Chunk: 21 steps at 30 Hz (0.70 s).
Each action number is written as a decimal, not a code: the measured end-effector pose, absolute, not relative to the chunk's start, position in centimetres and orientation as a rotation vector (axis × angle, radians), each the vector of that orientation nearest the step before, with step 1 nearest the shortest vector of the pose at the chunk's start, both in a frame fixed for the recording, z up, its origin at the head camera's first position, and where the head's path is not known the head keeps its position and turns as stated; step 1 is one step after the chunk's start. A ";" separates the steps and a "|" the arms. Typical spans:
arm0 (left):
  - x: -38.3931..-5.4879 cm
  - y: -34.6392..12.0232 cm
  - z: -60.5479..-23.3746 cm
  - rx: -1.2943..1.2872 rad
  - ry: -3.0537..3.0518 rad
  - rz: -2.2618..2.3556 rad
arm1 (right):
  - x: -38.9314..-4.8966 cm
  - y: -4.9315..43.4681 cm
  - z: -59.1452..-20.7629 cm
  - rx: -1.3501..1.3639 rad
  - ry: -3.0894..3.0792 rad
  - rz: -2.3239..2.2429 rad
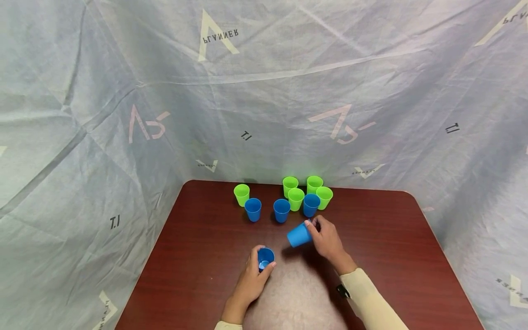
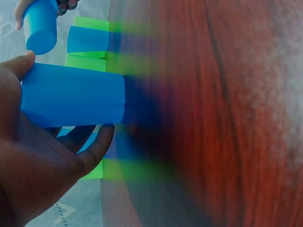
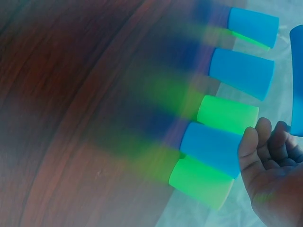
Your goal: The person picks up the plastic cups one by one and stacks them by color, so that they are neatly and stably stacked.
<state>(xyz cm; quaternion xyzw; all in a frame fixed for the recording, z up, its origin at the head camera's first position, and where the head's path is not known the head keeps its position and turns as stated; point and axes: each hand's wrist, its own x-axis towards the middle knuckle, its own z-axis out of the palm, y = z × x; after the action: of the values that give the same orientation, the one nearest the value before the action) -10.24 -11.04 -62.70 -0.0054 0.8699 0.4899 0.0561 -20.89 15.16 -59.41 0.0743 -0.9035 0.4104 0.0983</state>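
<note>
My left hand (image 1: 250,279) grips a blue cup (image 1: 266,256) around its side, mouth up, near the table's middle; whether its base touches the table I cannot tell. The left wrist view shows thumb and fingers on opposite sides of that cup (image 2: 73,94). Above the table to the right, my right hand (image 1: 327,239) holds a second blue cup (image 1: 299,234) near its rim, tilted with the base toward the lower left. In the right wrist view, curled fingers show beside this cup (image 3: 297,80), which is partly cut off by the frame edge.
Three blue cups (image 1: 253,210), (image 1: 282,211), (image 1: 311,205) stand upright beyond the hands. Several green cups (image 1: 242,195), (image 1: 295,200), (image 1: 324,198) stand beside and behind them. A grey printed cloth (image 1: 264,114) hangs around the dark red wooden table (image 1: 387,238).
</note>
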 end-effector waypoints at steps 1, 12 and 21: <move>-10.2 -11.0 -62.7 -0.017 2.640 1.487 | -20.8 15.1 -59.4 0.226 -2.672 1.218; -10.2 -11.1 -62.8 -0.037 2.619 1.501 | -20.4 13.7 -59.5 0.281 -2.673 1.241; -10.3 -11.1 -62.9 0.011 2.665 1.527 | -19.9 12.5 -59.3 0.354 -2.699 1.259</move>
<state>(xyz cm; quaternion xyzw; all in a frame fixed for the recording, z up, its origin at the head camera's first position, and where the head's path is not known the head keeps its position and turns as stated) -10.34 -11.14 -62.89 0.0035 0.8671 0.4968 0.0352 -19.92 12.51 -59.32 0.1178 -0.8976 0.4188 0.0709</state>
